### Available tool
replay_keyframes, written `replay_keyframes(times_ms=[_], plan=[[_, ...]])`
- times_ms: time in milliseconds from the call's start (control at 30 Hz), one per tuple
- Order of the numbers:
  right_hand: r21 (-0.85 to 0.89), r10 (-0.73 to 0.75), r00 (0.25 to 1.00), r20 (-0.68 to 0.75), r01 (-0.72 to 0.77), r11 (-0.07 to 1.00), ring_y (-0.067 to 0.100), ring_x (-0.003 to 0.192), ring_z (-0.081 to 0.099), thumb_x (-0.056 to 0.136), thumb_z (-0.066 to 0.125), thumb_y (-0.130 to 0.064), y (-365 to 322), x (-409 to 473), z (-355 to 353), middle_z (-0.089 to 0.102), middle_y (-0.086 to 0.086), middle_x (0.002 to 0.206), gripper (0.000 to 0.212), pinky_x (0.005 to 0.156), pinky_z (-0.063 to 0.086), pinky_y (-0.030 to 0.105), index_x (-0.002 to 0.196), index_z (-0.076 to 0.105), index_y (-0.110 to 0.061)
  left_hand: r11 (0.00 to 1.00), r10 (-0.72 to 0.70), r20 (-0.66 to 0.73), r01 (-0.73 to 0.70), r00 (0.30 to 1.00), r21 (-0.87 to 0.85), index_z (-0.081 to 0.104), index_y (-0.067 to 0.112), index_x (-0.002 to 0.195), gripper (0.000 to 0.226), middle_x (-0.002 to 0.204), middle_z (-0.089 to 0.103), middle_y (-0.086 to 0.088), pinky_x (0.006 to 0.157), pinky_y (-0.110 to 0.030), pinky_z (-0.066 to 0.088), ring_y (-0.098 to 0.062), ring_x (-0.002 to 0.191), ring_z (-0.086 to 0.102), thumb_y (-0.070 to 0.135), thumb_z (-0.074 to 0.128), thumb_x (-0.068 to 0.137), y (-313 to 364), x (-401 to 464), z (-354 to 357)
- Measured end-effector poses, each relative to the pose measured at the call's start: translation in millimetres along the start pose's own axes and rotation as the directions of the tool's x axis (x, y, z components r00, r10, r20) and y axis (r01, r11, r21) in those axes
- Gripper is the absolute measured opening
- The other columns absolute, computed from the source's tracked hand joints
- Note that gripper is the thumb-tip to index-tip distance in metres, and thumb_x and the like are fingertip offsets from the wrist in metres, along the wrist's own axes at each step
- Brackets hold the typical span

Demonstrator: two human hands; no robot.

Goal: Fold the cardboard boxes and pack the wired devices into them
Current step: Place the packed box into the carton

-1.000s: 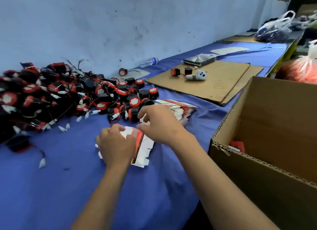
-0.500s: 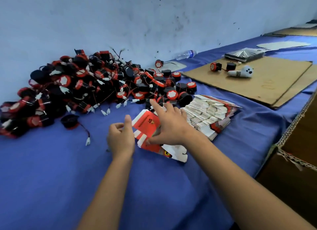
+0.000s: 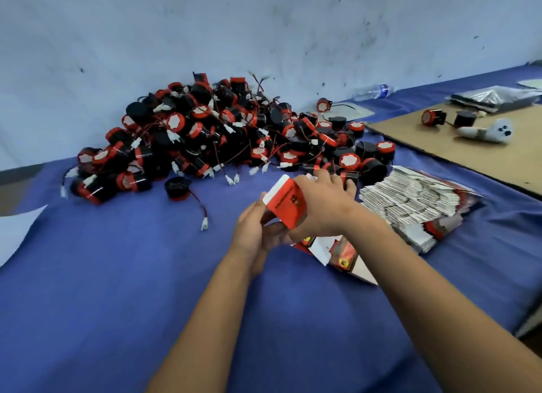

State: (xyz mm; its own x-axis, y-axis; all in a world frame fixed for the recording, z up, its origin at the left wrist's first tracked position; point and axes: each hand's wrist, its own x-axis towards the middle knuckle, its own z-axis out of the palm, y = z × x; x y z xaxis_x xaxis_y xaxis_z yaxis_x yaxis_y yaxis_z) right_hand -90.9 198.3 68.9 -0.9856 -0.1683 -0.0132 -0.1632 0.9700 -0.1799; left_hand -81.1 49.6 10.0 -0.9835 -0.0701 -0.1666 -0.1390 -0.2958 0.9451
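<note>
A small red and white cardboard box (image 3: 286, 206) is held up off the blue cloth between both hands. My left hand (image 3: 258, 231) grips its lower left side from below. My right hand (image 3: 322, 205) curls over its right side and top. A big heap of black and red wired devices (image 3: 223, 134) with white plugs lies behind, against the wall. One device (image 3: 177, 187) sits apart at the heap's front, its wire trailing right. A stack of flat unfolded boxes (image 3: 416, 205) lies to the right, and a flat box (image 3: 337, 252) lies under my right wrist.
A brown cardboard sheet (image 3: 484, 158) at the right carries two devices (image 3: 432, 117) and a small white toy (image 3: 487, 131). A plastic bottle (image 3: 372, 91) lies by the wall. A silver bag (image 3: 492, 96) is at the far right. White paper (image 3: 14, 231) lies at the left edge.
The box has been raised from the cloth and now stands opened up between both hands. The view has swung left, so the big carton on the right is out of sight.
</note>
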Motion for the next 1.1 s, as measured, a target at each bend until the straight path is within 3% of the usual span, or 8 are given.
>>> replay_keyframes(times_ms=[100,233,433,600,733,833,933,1100], plan=[[0.105,0.029,0.998,0.049,-0.034,0.994,0.039,0.145,0.031,0.054,0.084,-0.075,25,-5,-12,0.023,0.010,0.160,0.116,0.119,0.016,0.065,0.150,0.034,-0.032,0.999,0.009,-0.073,-0.005,0.997,0.047,0.072,0.012,0.094,0.023,0.085,0.079,-0.004,0.065,-0.032,0.062,-0.019,0.073,0.076,0.019,0.053,0.105,-8,8,17],[0.197,0.053,0.999,-0.011,-0.050,0.979,0.028,0.133,0.049,0.075,0.086,-0.041,49,-5,-12,0.052,0.004,0.145,0.097,0.108,0.043,0.050,0.156,0.035,-0.026,0.999,-0.001,-0.111,0.007,0.994,0.053,0.069,0.012,0.092,0.033,0.081,0.074,-0.005,0.068,-0.032,0.058,-0.014,0.069,0.070,0.030,0.048,0.109,-13,11,25],[0.563,0.165,0.969,-0.184,-0.034,0.826,0.015,0.070,0.062,0.070,0.095,-0.024,64,-1,7,0.064,-0.002,0.083,0.046,0.046,0.040,0.013,0.107,0.069,-0.020,0.993,-0.019,-0.085,0.009,0.996,-0.120,0.074,0.006,0.107,0.072,0.109,0.078,-0.013,0.095,-0.049,0.058,-0.032,0.101,0.075,0.065,0.033,0.105,-20,8,24],[0.505,0.238,0.908,-0.345,-0.034,0.862,0.018,0.077,0.064,0.084,0.084,-0.024,74,5,-4,0.067,-0.003,0.083,0.021,0.056,0.043,0.027,0.087,0.064,-0.018,0.992,0.083,-0.140,-0.068,0.987,0.108,0.071,0.013,0.103,0.009,0.098,0.079,-0.007,0.075,-0.041,0.061,-0.032,0.095,0.075,0.013,0.062,0.101,-29,11,28],[0.651,0.394,0.735,-0.552,0.084,0.755,0.010,0.071,0.059,0.095,0.072,-0.021,72,2,-22,0.062,-0.008,0.081,0.015,0.062,0.045,0.030,0.097,0.057,-0.019,0.956,0.214,-0.198,-0.164,0.956,0.242,0.054,0.021,0.138,0.035,0.137,0.060,0.001,0.101,-0.042,0.054,-0.018,0.119,0.063,0.022,0.059,0.104,-23,3,25],[0.896,0.443,0.836,-0.322,0.118,0.428,0.022,0.082,0.071,0.098,0.068,-0.020,40,4,-23,0.070,0.004,0.093,0.009,0.071,0.060,0.040,0.103,0.061,-0.019,0.948,0.298,-0.059,-0.288,0.953,0.135,0.061,0.022,0.138,0.036,0.143,0.062,0.005,0.112,-0.041,0.047,-0.013,0.133,0.057,0.038,0.046,0.110,-9,-5,4],[0.988,0.310,0.948,-0.071,0.025,0.150,0.021,0.077,0.068,0.099,0.066,-0.013,-22,6,12,0.071,0.012,0.100,0.008,0.064,0.058,0.032,0.105,0.061,-0.015,0.969,0.191,0.043,-0.181,0.981,-0.170,0.075,0.018,0.122,0.060,0.124,0.074,-0.008,0.096,-0.040,0.055,-0.020,0.115,0.071,0.062,0.040,0.100,9,-18,-29],[0.985,0.255,0.966,0.037,-0.079,0.155,0.013,0.085,0.064,0.101,0.062,-0.030,-116,14,82,0.064,0.001,0.108,0.020,0.061,0.048,0.027,0.116,0.051,-0.026,0.954,0.183,-0.093,-0.200,0.979,-0.225,0.084,0.024,0.100,0.070,0.109,0.078,-0.009,0.082,-0.038,0.060,-0.023,0.098,0.076,0.072,0.034,0.093,25,-29,-96]])
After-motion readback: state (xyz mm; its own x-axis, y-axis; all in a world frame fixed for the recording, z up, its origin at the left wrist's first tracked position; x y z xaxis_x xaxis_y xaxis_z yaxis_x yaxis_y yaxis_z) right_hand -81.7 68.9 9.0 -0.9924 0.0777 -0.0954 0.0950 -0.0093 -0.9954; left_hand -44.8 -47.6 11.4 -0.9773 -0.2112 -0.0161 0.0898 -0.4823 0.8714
